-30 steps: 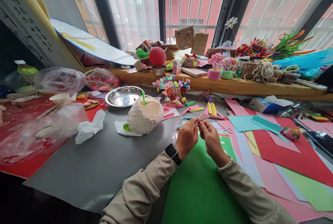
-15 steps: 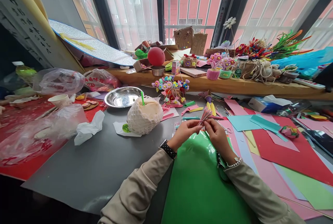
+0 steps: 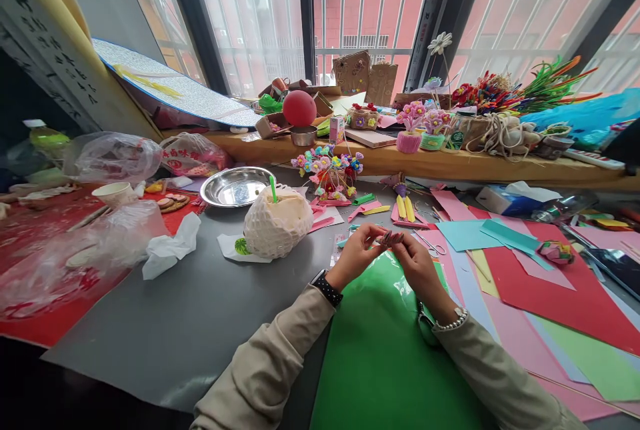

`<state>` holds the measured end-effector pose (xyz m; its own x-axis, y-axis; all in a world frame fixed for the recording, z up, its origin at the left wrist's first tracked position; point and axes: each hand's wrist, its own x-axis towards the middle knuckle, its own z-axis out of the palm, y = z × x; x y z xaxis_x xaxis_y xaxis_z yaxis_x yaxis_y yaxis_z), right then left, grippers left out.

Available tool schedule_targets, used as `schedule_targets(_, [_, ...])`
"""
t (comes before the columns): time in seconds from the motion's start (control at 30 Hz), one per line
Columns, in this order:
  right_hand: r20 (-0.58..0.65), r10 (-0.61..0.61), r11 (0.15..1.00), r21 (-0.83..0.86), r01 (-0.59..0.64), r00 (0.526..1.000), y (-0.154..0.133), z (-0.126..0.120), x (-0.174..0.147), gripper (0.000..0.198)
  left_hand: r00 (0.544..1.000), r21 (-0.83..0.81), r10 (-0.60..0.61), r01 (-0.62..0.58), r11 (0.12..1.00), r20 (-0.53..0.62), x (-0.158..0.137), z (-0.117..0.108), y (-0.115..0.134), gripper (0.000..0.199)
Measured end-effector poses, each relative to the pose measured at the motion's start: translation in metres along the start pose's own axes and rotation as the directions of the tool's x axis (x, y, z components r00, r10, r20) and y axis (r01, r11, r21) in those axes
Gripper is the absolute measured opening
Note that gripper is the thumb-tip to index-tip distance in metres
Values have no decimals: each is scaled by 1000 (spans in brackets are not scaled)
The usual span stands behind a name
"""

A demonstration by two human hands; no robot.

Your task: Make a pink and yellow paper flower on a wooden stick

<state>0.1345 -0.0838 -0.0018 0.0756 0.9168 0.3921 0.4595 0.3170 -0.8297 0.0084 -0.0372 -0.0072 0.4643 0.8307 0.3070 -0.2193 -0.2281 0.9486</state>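
My left hand (image 3: 359, 250) and my right hand (image 3: 416, 265) meet above the far end of a glossy green sheet (image 3: 385, 350). Between their fingertips is a small pinkish pleated paper piece (image 3: 391, 238), pinched from both sides and partly hidden by the fingers. Just past my right hand lies a pair of scissors (image 3: 436, 247) on the table. A dark looped object (image 3: 426, 325), partly covered by my right wrist, rests on the green sheet. Small pink and yellow paper scraps (image 3: 376, 209) are scattered beyond the hands.
Left of my hands stands a coconut in white foam netting (image 3: 278, 222) with a green straw, near a metal plate (image 3: 239, 186). Coloured paper sheets (image 3: 555, 283) spread over the right side. Flower crafts (image 3: 329, 169) stand before the wooden ledge (image 3: 380, 157).
The pleated paper piece has tipped over: its fanned end stood up between my fingers before, and now it lies flatter and lower across them. Both hands remain in nearly the same place.
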Motion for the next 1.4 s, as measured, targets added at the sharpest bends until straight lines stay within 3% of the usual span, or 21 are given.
schedule_targets(0.1, [-20,-79,991,-113,77,997,1,2,-2,23,1000,25,-2,2,1000,-27,0,-2,3,21])
schedule_targets(0.2, [-42,-275,898,-369,241,961,3,-2,-2,19,983,-87,-167,160,983,-75,1,-4,6,35])
schedule_targets(0.27, [13,-435,740,-565,365,900,6,-6,-1,18,929,-224,-363,340,913,-70,2,-5,7,37])
schedule_targets(0.33, [119,-564,529,-708,468,817,10,-11,1,17,851,-298,-523,511,806,46,3,-6,9,42])
schedule_targets(0.4, [213,-632,364,-767,528,745,13,-16,1,17,804,-294,-564,594,749,188,1,-6,10,44])
schedule_targets(0.47, [253,-650,302,-780,548,717,14,-18,1,18,809,-272,-527,586,763,262,-1,-6,10,39])
schedule_targets(0.63, [220,-616,349,-785,512,757,14,-19,-1,23,851,-205,-458,512,835,258,-3,-5,6,36])
schedule_targets(0.8, [149,-573,403,-805,436,806,15,-15,-4,22,925,-141,-310,344,928,220,-2,-1,3,34])
schedule_targets(0.9, [91,-529,510,-761,401,844,17,-13,-6,21,934,-181,-283,324,929,218,-3,1,3,35])
schedule_targets(1.03, [0,-408,724,-608,324,913,15,-10,-9,18,945,-212,-267,304,929,188,-3,3,-2,32])
schedule_targets(1.2, [-47,-208,921,-346,179,977,1,-7,-8,18,990,-179,-139,141,974,24,-2,3,-8,27])
schedule_targets(1.3, [-60,-153,948,-290,130,986,-4,-6,-7,20,999,-79,-37,35,996,-17,-2,2,-5,23])
schedule_targets(1.4, [-30,-228,908,-369,201,973,-2,-8,-6,19,1000,29,-25,24,999,13,-3,-1,0,21])
